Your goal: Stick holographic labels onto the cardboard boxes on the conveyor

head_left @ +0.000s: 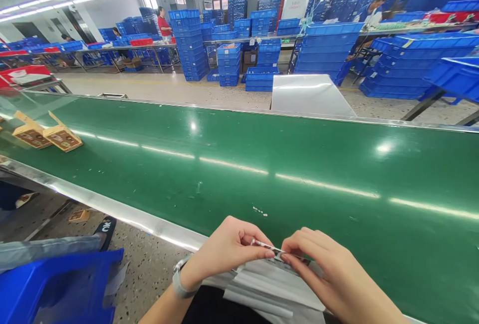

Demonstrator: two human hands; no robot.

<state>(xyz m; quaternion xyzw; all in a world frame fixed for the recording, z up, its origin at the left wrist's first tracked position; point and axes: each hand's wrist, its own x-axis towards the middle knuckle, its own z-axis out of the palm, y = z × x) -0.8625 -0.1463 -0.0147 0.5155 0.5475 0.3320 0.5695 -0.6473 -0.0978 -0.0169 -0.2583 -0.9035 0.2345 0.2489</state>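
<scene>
Between both hands, over the near edge of the green conveyor belt (232,184), is a thin, narrow strip (277,252), pale with dark marks; its exact kind is hard to make out. My left hand (235,244), with a grey watch on the wrist, pinches its left part between thumb and fingers. On its right part, the thumb and fingertips of my right hand (318,259) are closed too. Fingers cover much of the strip. Below the hands, white sheets or sleeves (262,289) lie near my lap.
Open cardboard boxes (63,138) stand on the belt at the far left. A blue plastic stool (56,284) is at lower left, beside another person's leg (52,251). A metal panel (309,94) adjoins the belt's far edge. Stacked blue crates (189,47) and people are beyond.
</scene>
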